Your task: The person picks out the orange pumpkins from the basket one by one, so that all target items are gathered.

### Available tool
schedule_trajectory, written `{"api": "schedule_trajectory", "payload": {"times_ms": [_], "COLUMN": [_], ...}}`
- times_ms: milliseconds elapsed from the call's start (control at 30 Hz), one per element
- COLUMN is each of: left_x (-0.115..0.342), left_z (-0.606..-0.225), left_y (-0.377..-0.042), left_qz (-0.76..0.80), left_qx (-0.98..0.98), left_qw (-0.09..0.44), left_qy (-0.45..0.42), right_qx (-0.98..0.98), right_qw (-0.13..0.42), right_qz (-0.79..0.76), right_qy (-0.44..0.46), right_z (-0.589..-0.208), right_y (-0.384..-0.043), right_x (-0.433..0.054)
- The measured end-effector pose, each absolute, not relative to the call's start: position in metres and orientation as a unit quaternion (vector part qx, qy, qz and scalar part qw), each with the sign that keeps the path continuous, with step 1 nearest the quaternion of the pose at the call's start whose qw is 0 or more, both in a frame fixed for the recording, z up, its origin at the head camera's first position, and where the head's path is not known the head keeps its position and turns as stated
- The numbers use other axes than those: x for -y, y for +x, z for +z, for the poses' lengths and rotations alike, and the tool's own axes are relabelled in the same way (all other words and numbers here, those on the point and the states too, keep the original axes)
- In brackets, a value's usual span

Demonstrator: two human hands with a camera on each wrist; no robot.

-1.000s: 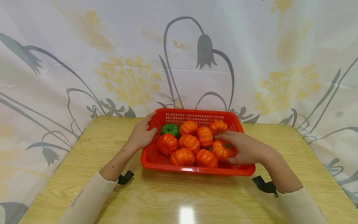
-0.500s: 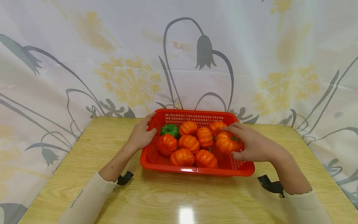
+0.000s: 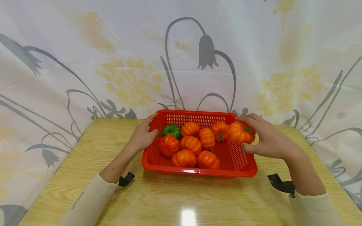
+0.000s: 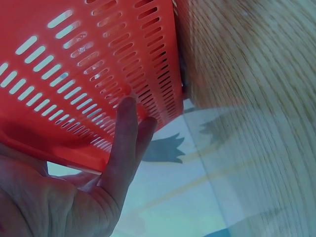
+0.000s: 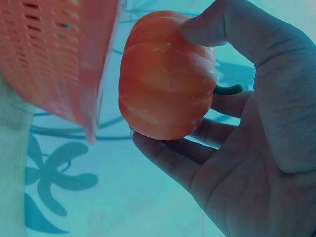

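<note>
The left hand (image 3: pixel 142 136) grips the red basket (image 3: pixel 226 173) at nine o'clock; the right hand (image 3: pixel 267 136), angled toward eleven, pinches an orange pumpkin (image 3: pixel 239 133) at two.

In the head view, the near edge of the surface (image 3: pixel 158 201), the left sleeve (image 3: pixel 87 204) and the right sleeve (image 3: pixel 315 207) are cut off below; lettering (image 3: pixel 77 200) is too small to be read. The held pumpkin (image 3: pixel 240 134) is partly covered by the right hand (image 3: pixel 268 138). In both wrist views, the basket (image 3: pixel 198 172) is cropped above and at left.
</note>
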State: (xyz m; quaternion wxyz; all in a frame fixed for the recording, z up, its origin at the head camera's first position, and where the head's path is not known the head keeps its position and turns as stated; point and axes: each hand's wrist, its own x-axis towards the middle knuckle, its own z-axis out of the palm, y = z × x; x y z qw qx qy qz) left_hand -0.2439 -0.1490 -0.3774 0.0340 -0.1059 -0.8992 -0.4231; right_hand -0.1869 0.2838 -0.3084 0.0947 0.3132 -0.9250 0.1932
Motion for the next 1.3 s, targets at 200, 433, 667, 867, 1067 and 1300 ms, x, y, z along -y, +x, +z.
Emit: {"api": "schedule_trajectory", "payload": {"times_ms": [200,433,667,867,1067,1300], "left_x": [0.15,0.152,0.152,0.15,0.15,0.15], "left_z": [-0.378,-0.38,-0.38,-0.379,-0.378,-0.377], "left_y": [-0.244,-0.244,-0.243,-0.244,-0.244,-0.244], "left_qz": [-0.425,-0.424,-0.425,-0.424,-0.424,-0.422], "left_qx": [0.898,0.898,0.898,0.899,0.899,0.899], "left_qw": [0.031,0.031,0.03,0.031,0.028,0.029], "left_qy": [-0.105,-0.108,-0.106,-0.108,-0.11,-0.115], "right_qx": [0.92,0.925,0.926,0.925,0.929,0.94], "right_qw": [0.129,0.126,0.122,0.111,0.098,0.072], "right_qz": [0.215,0.223,0.242,0.273,0.283,0.279], "right_qy": [0.3,0.282,0.262,0.239,0.219,0.183], "right_z": [-0.307,-0.307,-0.314,-0.32,-0.327,-0.338], "right_y": [-0.189,-0.194,-0.203,-0.209,-0.215,-0.225], "right_x": [-0.297,-0.312,-0.33,-0.341,-0.349,-0.358]}}
